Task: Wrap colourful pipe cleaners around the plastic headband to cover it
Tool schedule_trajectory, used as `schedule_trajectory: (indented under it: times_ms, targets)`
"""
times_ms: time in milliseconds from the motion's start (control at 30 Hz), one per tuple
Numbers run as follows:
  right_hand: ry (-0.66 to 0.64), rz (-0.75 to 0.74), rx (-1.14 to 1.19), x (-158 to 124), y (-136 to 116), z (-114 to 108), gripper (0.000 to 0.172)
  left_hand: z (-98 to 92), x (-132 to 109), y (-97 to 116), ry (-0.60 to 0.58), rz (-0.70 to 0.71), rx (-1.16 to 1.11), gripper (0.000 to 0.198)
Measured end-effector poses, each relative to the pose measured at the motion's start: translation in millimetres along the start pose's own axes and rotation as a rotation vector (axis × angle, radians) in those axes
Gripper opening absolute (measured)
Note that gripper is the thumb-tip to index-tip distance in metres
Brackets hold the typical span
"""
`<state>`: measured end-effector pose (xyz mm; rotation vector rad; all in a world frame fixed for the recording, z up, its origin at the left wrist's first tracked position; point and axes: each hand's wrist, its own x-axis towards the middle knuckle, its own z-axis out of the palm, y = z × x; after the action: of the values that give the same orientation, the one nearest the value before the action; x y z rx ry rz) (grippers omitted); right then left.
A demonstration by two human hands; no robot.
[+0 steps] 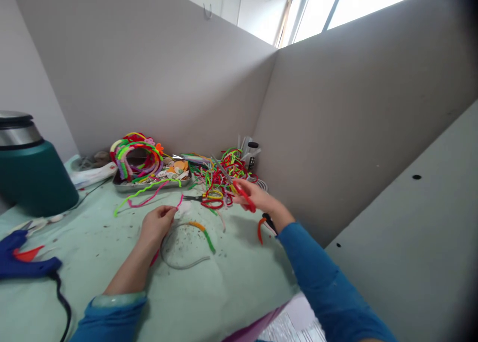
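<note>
My left hand pinches a pink pipe cleaner over the pale green table cover, just above a grey headband partly wrapped in orange and green. My right hand is closed round red-handled scissors, whose grey blades point up and left into a pile of coloured pipe cleaners. Both arms wear blue sleeves.
A metal tray holds wrapped headbands and small decorations at the back. A green jug stands at the left, a blue glue gun near the left edge. Grey partition walls close in the back and right. Black pliers lie mid-table.
</note>
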<state>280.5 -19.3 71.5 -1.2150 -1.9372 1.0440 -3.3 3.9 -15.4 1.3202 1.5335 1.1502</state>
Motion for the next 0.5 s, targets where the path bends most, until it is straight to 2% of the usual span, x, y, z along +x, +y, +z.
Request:
schedule_trajectory:
  times_ms: [133, 200, 367, 500]
  targets:
    - [0.212, -0.162, -0.340, 33.6, 24.2, 58.7, 0.044, -0.8, -1.0, 0.3, -0.023, -0.012, -0.113, 0.025]
    - [0.185, -0.245, -0.506, 42.3, 32.6, 76.0, 0.043, -1.3, -0.7, 1.2, -0.016, -0.047, -0.187, 0.023]
    - [0.205, -0.320, -0.597, 45.4, 50.3, 89.1, 0.054, -2.0, 0.5, 4.7, -0.029, -0.100, -0.384, 0.023]
    - [0.227, -0.353, -0.638, 40.6, 54.7, 90.2, 0.045, -2.0, -0.7, 7.6, -0.052, -0.136, -0.446, 0.023]
